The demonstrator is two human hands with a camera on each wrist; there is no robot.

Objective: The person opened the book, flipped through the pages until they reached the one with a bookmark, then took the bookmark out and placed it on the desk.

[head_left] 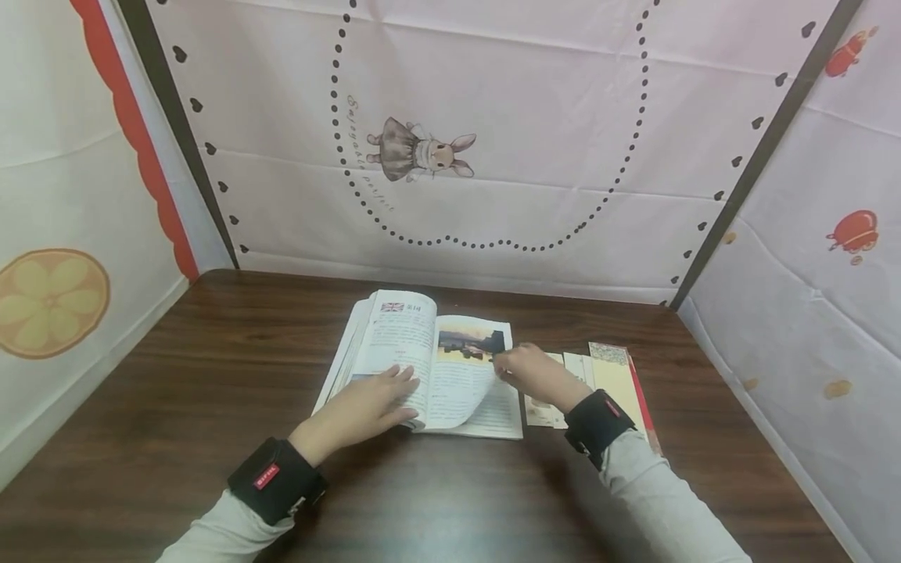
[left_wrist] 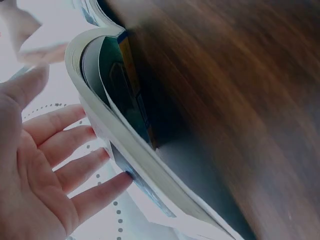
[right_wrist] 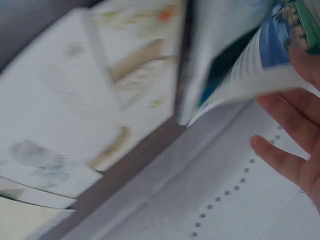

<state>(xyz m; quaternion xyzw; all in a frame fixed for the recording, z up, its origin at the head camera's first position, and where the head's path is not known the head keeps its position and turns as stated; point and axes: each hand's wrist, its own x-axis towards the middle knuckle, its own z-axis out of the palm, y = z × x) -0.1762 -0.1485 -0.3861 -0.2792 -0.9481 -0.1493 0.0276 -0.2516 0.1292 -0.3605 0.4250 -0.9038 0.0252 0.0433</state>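
Note:
An open book (head_left: 394,336) lies on the wooden table, its left page printed with a small British flag and text. My left hand (head_left: 376,403) rests on that left page with fingers spread and straight; in the left wrist view its fingertips touch the page beside the thick page edges (left_wrist: 95,95). My right hand (head_left: 528,369) pinches the outer edge of a right-hand page (head_left: 461,383), which bears a landscape photo. That page is lifted and curls up from the sheets below. In the right wrist view, thumb and fingers (right_wrist: 282,112) hold the bent page.
Right of the book lie several overlapping cream cards or booklets (head_left: 579,367), with a red-edged one (head_left: 640,391) outermost; the right forearm passes over them. The dark wooden table (head_left: 232,352) is bounded by a printed fabric wall (head_left: 493,156) behind and by others at both sides.

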